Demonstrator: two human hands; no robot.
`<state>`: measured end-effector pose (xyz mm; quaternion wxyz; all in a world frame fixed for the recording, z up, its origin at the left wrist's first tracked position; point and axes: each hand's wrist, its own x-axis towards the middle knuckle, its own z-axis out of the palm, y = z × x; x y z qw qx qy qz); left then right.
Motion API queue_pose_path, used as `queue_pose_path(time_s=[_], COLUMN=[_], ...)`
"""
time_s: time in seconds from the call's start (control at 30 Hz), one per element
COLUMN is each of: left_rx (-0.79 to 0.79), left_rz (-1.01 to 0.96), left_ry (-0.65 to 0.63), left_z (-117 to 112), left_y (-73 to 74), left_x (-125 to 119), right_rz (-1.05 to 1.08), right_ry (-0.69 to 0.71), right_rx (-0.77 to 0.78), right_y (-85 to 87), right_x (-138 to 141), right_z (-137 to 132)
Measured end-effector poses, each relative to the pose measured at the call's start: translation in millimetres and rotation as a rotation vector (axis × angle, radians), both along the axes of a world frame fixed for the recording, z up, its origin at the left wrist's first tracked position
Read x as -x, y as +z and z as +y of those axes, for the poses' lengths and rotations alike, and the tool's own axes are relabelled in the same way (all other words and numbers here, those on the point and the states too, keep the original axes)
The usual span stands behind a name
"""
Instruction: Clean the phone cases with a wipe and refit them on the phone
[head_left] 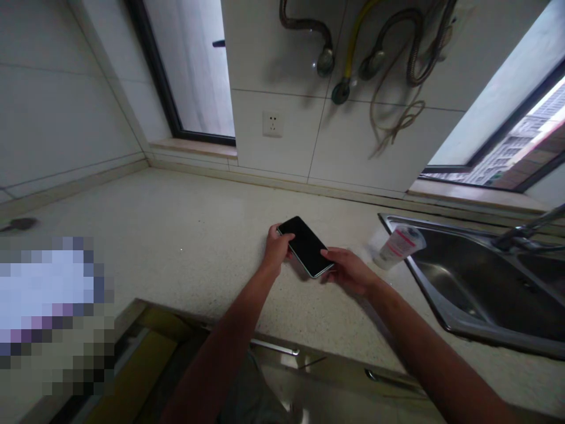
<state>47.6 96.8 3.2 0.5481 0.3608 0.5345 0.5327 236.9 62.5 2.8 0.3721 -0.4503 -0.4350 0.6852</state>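
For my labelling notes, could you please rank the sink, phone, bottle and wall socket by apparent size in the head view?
1. sink
2. phone and bottle: they look alike, so unranked
3. wall socket

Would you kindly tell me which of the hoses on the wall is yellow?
The second from the left, the yellow hose, between the dark left hose and dark right hose.

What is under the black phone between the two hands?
The speckled countertop lies below the black phone; the patch directly beneath is covered, so anything there cannot be seen.
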Motion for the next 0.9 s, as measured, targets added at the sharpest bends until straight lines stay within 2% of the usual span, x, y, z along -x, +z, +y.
queue_pose_path(time_s=[0.1, 0.17, 0.4, 0.53, 0.7, 0.8, 0.9], left_rx=[-0.081, -0.138, -0.170, -0.171, -0.188, -0.218, -0.237], left_rz=[0.168, 0.254, 0.556, 0.715, 0.884, 0.952, 1.025], left_ry=[0.082, 0.106, 0.009, -0.055, -0.089, -0.062, -0.026], left_z=[2, 0, -11, -12, -12, -13, -13], left_y=[-5.5, -8.6, -9.1, -10.5, -9.6, -8.6, -10.3], left_x=[-2, -3, -7, -7, -7, -5, -3], right_rz=[-0.123, -0.146, -0.204, -0.318, -0.583, -0.734, -0.795], right_ry=[0.134, 0.164, 0.204, 0.219, 0.253, 0.255, 0.260], right_rx=[-0.076, -0.084, -0.163, -0.234, -0.446, -0.585, -0.657], right_y=[-4.8, -8.4, -15.7, -16.5, -13.4, -8.6, -2.8], right_x=[5, 11, 28, 29, 32, 34, 31], right_z=[-4, -7, -19, -25, -32, -35, -34])
